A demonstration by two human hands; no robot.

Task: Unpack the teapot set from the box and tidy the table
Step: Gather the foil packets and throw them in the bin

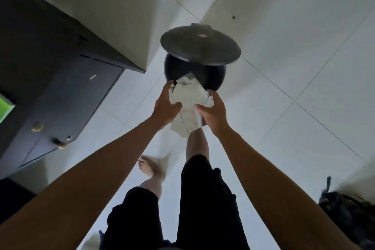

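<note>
A crumpled bundle of white packing paper (187, 100) is pressed between my two hands, its far end poking into the mouth of a round black pedal bin (215, 75). The bin's dark lid (199, 45) is tilted up and open above the opening. My left hand (166, 105) grips the paper's left side, and my right hand (213, 114) grips its right side from below. My right leg reaches forward toward the bin's base, the foot hidden behind the paper. No teapot set or box is in view.
A dark cabinet (60, 79) with brass knobs stands to the left on the pale tiled floor (284, 67). A dark bag (353, 213) lies at the lower right. My left foot (149, 167) is on the floor behind the bin.
</note>
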